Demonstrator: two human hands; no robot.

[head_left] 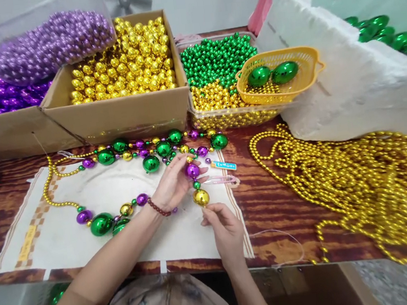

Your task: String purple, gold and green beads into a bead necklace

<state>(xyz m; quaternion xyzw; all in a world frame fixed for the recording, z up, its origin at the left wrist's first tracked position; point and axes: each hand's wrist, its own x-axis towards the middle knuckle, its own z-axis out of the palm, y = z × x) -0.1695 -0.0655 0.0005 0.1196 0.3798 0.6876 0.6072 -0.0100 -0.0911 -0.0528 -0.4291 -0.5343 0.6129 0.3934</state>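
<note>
A long string of green, purple and gold beads [115, 156] loops over a white cloth [87, 236] on the wooden table. My left hand [172, 183], with a bead bracelet at the wrist, pinches the string at a purple bead [192, 170]. Below it hang a small green bead and a gold bead [201, 197]. My right hand [226, 229] is closed in a pinch just under the gold bead, on the thin thread. Scissors with a clear pink handle [221, 180] lie right of my left hand.
Cardboard boxes hold purple beads [4, 98] and gold beads [122, 63]. A clear tub [221, 115] holds green and gold beads, with a yellow basket [276, 77] of two green balls on it. A white foam box [345, 70] stands right; gold bead strands [359, 187] pile beside it.
</note>
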